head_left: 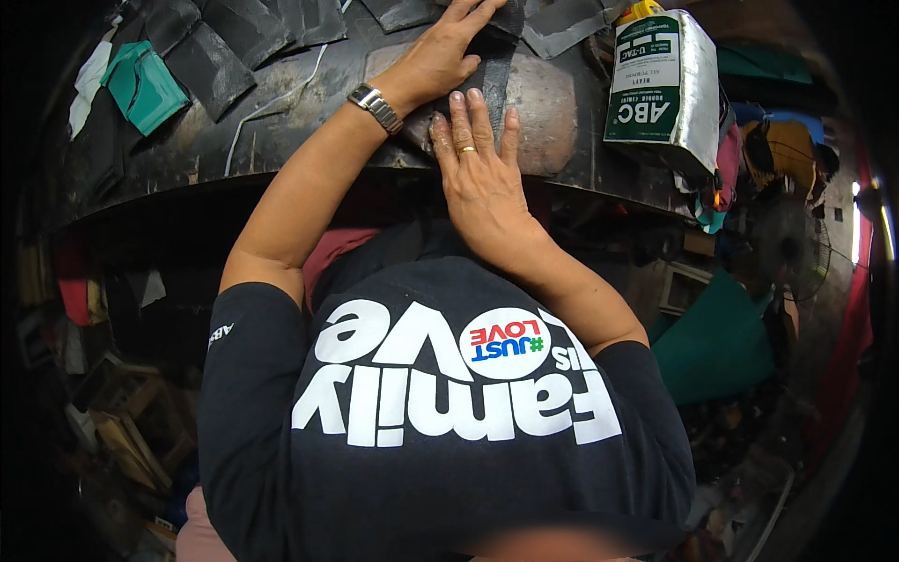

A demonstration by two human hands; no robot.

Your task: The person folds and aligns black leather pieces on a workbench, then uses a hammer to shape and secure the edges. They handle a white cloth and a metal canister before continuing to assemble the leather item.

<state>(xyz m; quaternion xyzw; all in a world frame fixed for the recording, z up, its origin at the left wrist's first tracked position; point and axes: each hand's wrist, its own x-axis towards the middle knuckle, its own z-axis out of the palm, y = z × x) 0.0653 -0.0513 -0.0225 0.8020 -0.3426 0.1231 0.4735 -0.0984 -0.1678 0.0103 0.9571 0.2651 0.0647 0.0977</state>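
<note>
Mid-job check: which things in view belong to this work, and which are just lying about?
Seems part of the job:
left hand, reaching farther across
right hand, laid flat
dark strip at the hands
bench beneath

Seems just lying about:
black sheet pieces, possibly related
green piece
white cord
square metal can, role unclear

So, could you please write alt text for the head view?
A bare left hand and flattened right hand reach over a dark workbench; flat black sheets lie upper left, a boxy silver can with green label upper right.
</note>
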